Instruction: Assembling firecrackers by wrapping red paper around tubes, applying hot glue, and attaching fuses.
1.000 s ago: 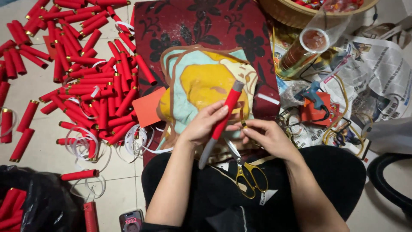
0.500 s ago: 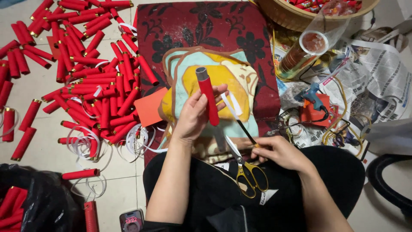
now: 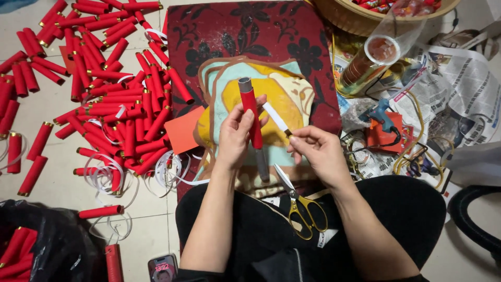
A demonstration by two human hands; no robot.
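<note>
Head view, looking down over a dark red flowered cloth (image 3: 209, 36) with a yellow and pale blue patch at its middle. Above that patch, left hand (image 3: 236, 137) clenched round a red paper tube (image 3: 251, 114), held nearly upright, grey open end on top, grey lower part poking out below the palm. Just right of the tube, right hand (image 3: 319, 153) pinching the lower end of a narrow white strip (image 3: 275, 117) between thumb and fingertips, strip slanting up toward the tube and touching or almost touching it; cannot tell which. Below the hands, at the near edge of the cloth, yellow-handled scissors (image 3: 301, 206) lying on a black-clad lap, blades closed. Left of the cloth, a big heap of red tubes (image 3: 112, 99) on the pale floor, loose white strip coiled among them. Right of the cloth, a blue glue gun (image 3: 381, 115) on spread newspaper (image 3: 464, 89), near a clear jar (image 3: 368, 62). Beyond the cloth's far right corner, a woven basket (image 3: 355, 18).
</note>
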